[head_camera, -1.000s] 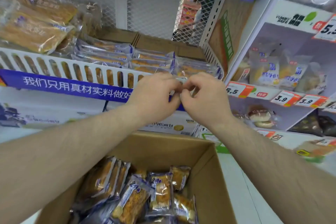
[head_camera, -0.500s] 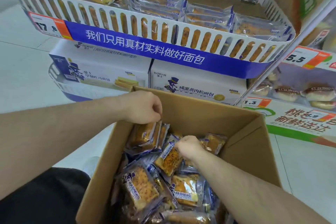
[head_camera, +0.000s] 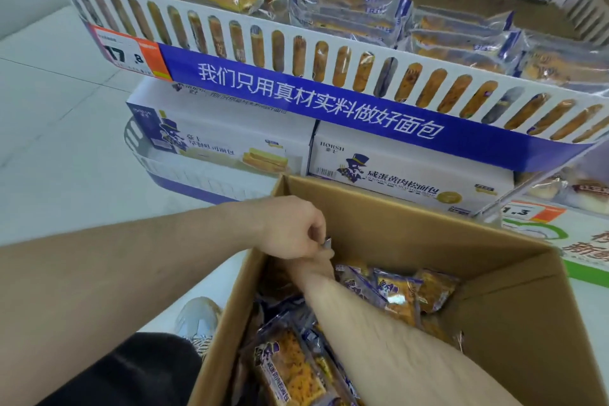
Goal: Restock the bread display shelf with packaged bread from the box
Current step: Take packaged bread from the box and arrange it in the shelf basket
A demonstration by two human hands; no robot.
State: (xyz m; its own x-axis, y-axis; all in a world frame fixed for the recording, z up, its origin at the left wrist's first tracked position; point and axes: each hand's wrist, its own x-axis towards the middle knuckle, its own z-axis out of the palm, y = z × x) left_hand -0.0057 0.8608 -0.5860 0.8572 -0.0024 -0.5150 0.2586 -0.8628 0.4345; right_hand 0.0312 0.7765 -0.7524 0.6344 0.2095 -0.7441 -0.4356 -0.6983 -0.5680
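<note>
An open cardboard box (head_camera: 428,227) in front of me holds several packaged breads (head_camera: 398,297) in clear wrappers with purple print. My left hand (head_camera: 293,227) hovers at the box's far left corner, fingers curled, pinching a shiny wrapper edge (head_camera: 327,242). My right forearm reaches into the box from the lower right. My right hand (head_camera: 321,260) is almost wholly hidden under the left hand, so its fingers cannot be read. Above stands the display shelf (head_camera: 329,59), with a white slotted rail and blue banner. Rows of the same packaged bread (head_camera: 461,43) lie on it.
Two white bread cartons (head_camera: 412,175) sit under the shelf behind the box. A 17.8 price tag (head_camera: 128,53) hangs at the rail's left end. A neighbouring shelf with buns (head_camera: 560,188) is at right. My shoe (head_camera: 197,320) and dark trouser leg (head_camera: 131,369) are left of the box.
Both hands dropped from the shelf rail down into the box. The right hand then slid left across the packets until it went under the left hand at the far left corner.
</note>
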